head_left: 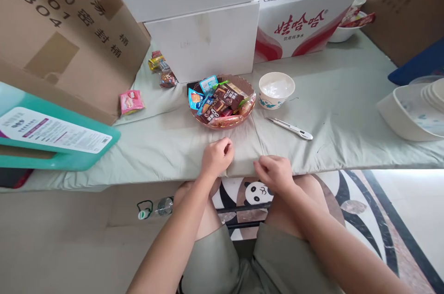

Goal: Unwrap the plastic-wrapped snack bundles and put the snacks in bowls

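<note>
My left hand (218, 155) is curled into a loose fist at the front edge of the cloth-covered surface, with nothing showing in it. My right hand (275, 171), also a fist, hovers at that edge above my knee and shows nothing in its fingers. Just beyond the left fist sits a brown fluted plate (245, 84) heaped with wrapped snacks (220, 102). To its right stands a paper bowl (276, 91) with clear plastic inside. A white utility knife (291, 128) lies on the cloth in front of the bowl, apart from my right hand.
White boxes (204, 41) stand behind the plate, beside a printed water carton (305, 23). A teal jug (55, 132) and a pink packet (132, 101) are on the left. Stacked paper bowls (412, 109) are at right. A plastic bottle (163, 206) lies on the floor.
</note>
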{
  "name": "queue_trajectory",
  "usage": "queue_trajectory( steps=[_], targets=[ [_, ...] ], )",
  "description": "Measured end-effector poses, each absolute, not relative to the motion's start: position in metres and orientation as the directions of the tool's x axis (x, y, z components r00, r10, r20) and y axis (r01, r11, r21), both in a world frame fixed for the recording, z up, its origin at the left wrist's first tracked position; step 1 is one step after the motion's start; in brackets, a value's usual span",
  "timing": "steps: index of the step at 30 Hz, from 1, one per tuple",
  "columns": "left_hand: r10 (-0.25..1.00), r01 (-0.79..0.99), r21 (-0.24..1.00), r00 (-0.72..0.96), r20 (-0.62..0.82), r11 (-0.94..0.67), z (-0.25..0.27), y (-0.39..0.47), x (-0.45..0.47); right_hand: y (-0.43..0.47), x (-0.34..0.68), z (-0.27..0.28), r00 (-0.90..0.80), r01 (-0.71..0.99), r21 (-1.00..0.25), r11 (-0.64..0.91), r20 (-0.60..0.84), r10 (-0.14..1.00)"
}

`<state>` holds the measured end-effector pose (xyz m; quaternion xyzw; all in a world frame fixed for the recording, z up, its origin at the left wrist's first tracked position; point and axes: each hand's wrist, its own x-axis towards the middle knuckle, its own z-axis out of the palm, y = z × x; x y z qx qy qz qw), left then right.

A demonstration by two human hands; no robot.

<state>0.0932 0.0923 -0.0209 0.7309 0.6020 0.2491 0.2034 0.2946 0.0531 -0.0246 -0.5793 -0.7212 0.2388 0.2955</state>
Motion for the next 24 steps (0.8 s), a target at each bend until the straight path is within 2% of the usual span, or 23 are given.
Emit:
queue_trajectory(
  steps=[4, 7, 9, 10, 11, 12, 13, 14, 15, 16, 18, 19, 20, 22, 24],
  targets=[
    [0.982, 0.816, 0.545, 0.15, 0.116, -0.189, -0.025, 0.091, 0.096, 0.049, 0.285, -0.026, -0.109, 0.649, -0.733, 0.205, 0.177, 0.978],
    [0.991, 0.849, 0.513, 0.13, 0.032, -0.128, -0.016, 0.097, 0.099, 0.055, 0.286, -0.019, -0.058, 0.564, -0.805, 0.182, 0.182, 0.982],
    [0.982, 0.857, 0.513, 0.14, -0.128, -0.055, 0.007, 0.102, 0.099, 0.058, 0.291, -0.016, -0.062, 0.524, -0.827, 0.202, 0.199, 0.978],
    [0.948, 0.844, 0.535, 0.2, -0.249, -0.037, 0.023, 0.104, 0.096, 0.058, 0.294, -0.016, -0.062, 0.516, -0.83, 0.213, 0.212, 0.975],
    [0.873, 0.828, 0.56, 0.28, -0.401, -0.008, 0.042, 0.106, 0.092, 0.057, 0.296, -0.017, -0.054, 0.512, -0.83, 0.221, 0.226, 0.973],
    [0.734, 0.806, 0.591, 0.397, -0.552, 0.009, 0.061, 0.107, 0.085, 0.055, 0.297, -0.018, -0.041, 0.509, -0.83, 0.227, 0.24, 0.97],
    [0.622, 0.756, 0.654, 0.503, -0.6, 0.02, 0.079, 0.107, 0.077, 0.053, 0.296, -0.019, -0.029, 0.506, -0.83, 0.236, 0.257, 0.966],
    [0.579, 0.657, 0.753, 0.601, -0.551, 0.035, 0.094, 0.108, 0.067, 0.051, 0.294, -0.019, -0.023, 0.504, -0.827, 0.25, 0.276, 0.961],
    [0.59, 0.506, 0.861, 0.679, -0.437, 0.054, 0.104, 0.108, 0.056, 0.049, 0.29, -0.018, -0.025, 0.503, -0.822, 0.267, 0.295, 0.955],
    [0.658, 0.318, 0.946, 0.699, -0.282, 0.068, 0.108, 0.108, 0.045, 0.049, 0.286, -0.016, -0.037, 0.503, -0.815, 0.288, 0.312, 0.949],
    [0.877, -0.065, 0.997, 0.481, -0.009, 0.045, 0.1, 0.112, 0.025, 0.05, 0.274, -0.006, -0.078, 0.508, -0.791, 0.341, 0.351, 0.933],
    [0.95, -0.205, 0.979, 0.308, 0.057, 0.008, 0.09, 0.116, 0.017, 0.052, 0.267, 0.001, -0.109, 0.512, -0.776, 0.368, 0.367, 0.924],
    [0.991, -0.322, 0.947, 0.121, 0.061, -0.018, 0.078, 0.121, 0.01, 0.056, 0.261, 0.008, -0.138, 0.516, -0.759, 0.398, 0.385, 0.913],
    [0.975, -0.524, 0.85, -0.211, -0.066, -0.056, 0.054, 0.136, 0.001, 0.067, 0.249, 0.026, -0.197, 0.517, -0.723, 0.458, 0.42, 0.886],
    [0.925, -0.705, 0.709, -0.266, -0.272, 0.006, 0.039, 0.151, -0.006, 0.083, 0.235, 0.046, -0.267, 0.516, -0.678, 0.523, 0.453, 0.851]
  ],
)
